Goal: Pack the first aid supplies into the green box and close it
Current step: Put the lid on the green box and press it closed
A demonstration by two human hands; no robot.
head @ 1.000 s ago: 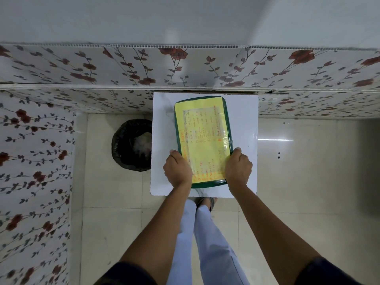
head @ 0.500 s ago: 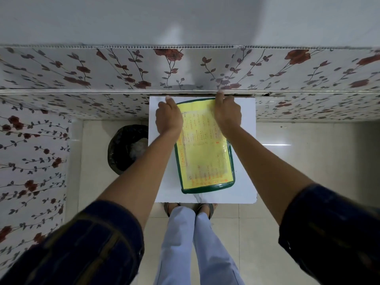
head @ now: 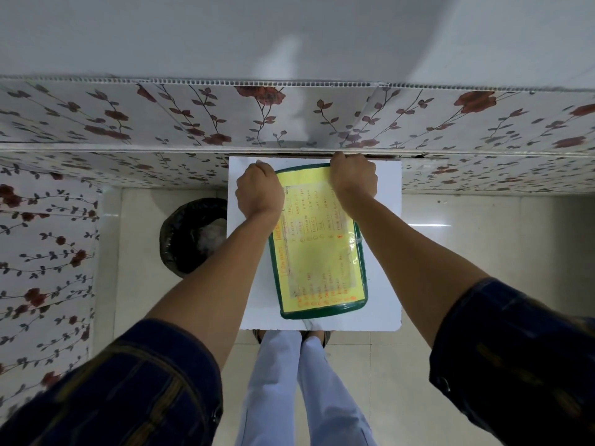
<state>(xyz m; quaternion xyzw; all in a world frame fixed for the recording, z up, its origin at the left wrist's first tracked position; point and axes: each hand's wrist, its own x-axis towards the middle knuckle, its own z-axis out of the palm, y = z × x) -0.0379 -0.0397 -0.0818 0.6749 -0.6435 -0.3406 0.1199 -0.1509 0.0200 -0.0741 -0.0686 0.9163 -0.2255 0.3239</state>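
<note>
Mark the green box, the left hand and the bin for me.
green box (head: 317,262): head view, on the yellow sheet covering its lid.
left hand (head: 259,191): head view, back of the hand.
bin (head: 193,236): head view, its black liner.

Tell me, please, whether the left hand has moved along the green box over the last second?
Yes. The left hand went from the green box's near end to its far left corner, beside the floral wall panel.

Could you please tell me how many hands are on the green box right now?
2: the left hand at the far-left corner of the green box, the right hand at its far-right corner.
</note>
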